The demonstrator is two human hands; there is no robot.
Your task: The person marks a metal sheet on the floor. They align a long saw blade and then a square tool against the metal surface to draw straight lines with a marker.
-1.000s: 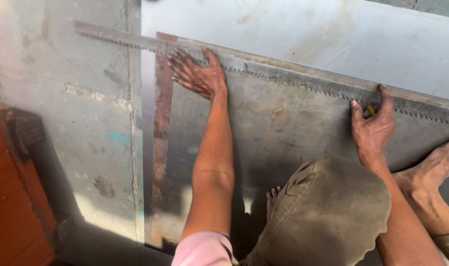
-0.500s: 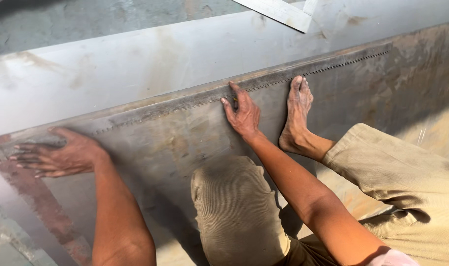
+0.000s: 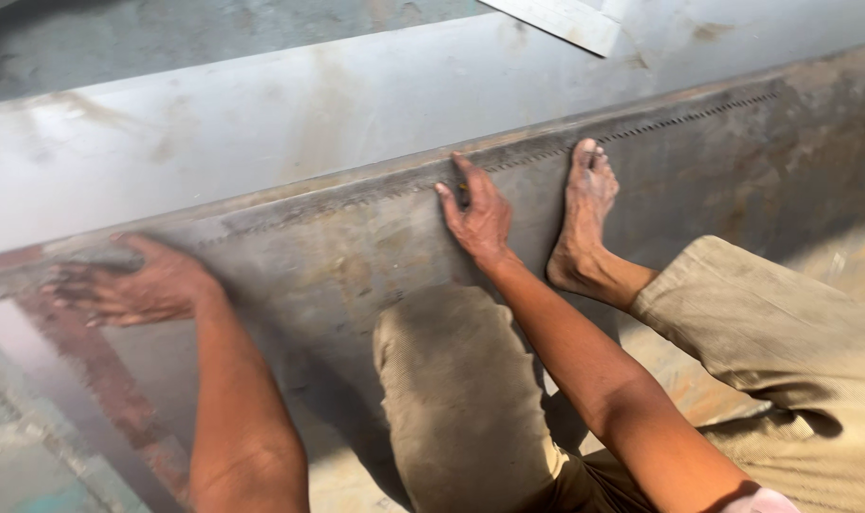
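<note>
Little has shifted since half a second ago: left hand [image 3: 133, 285] and right hand [image 3: 480, 214] stay spread flat, gripping nothing, on the dark metal sheet [image 3: 357, 256] lying over a paler sheet [image 3: 309, 104]. Bare foot [image 3: 584, 214] pins it. Notched line along the edge looks complete; blurred left fingers hard to read.

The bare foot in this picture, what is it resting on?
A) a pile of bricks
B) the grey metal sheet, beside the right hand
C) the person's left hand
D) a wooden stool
B, since the bare foot lies flat on the grey metal sheet, toes near its perforated edge, just beside the right hand.
</note>
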